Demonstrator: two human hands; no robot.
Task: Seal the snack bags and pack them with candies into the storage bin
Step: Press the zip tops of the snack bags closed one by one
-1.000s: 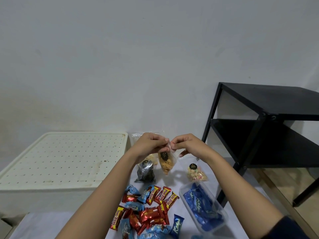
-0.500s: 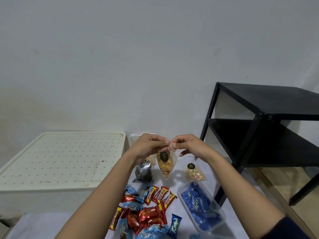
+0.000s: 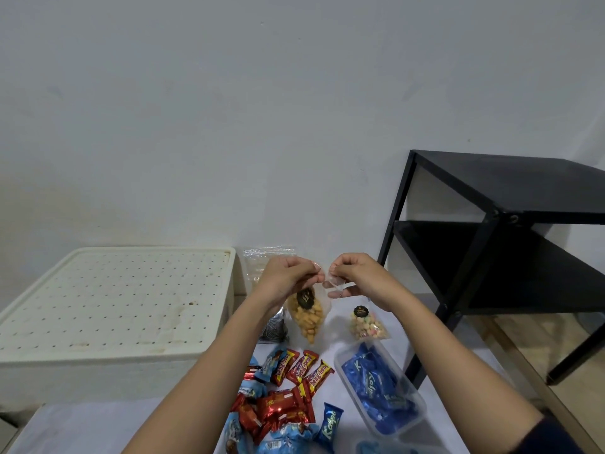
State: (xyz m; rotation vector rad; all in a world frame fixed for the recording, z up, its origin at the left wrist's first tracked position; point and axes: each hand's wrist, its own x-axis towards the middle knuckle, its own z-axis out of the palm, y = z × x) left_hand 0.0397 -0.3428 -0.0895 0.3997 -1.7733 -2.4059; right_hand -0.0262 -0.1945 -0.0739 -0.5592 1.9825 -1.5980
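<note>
A clear snack bag of yellow puffs [image 3: 307, 317] with a dark round sticker hangs above the white table. My left hand [image 3: 286, 281] pinches its top left corner. My right hand [image 3: 355, 278] pinches the bag's clear top strip on the right. A second snack bag with pale mixed candies [image 3: 366, 326] stands on the table to the right. A dark silver bag [image 3: 274, 329] sits behind my left wrist, partly hidden. Red and blue wrapped candies [image 3: 288, 391] lie in a pile near me. The clear storage bin [image 3: 381, 386] holds blue candy packs.
A cream perforated box lid [image 3: 111, 299] fills the left side. A black metal shelf [image 3: 497, 244] stands at the right, close to the table edge. Another clear bag [image 3: 262, 260] leans against the wall behind my hands.
My hands have drawn apart along the top of the puff bag, the right one sliding to the right. The bag still hangs at about the same place.
</note>
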